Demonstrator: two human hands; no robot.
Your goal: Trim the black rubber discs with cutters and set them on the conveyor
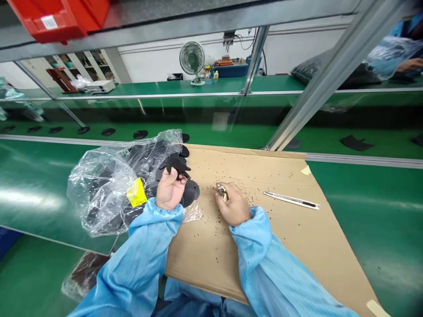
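My left hand is closed on a thin black plastic part, rounded with a narrow projecting end. It is raised over the edge of a clear plastic bag full of similar black pieces. Beneath that hand a round black piece rests on the cardboard. My right hand is wrapped round a small metal-headed hand tool with a yellowish handle; the fingers hide most of it, so its exact kind does not show. Small black bits lie scattered around this hand.
A cardboard sheet covers part of the green bench, with a slim utility knife on its right. Black parts lie in a row along the belt behind. A metal post slants at right; a red bin hangs overhead.
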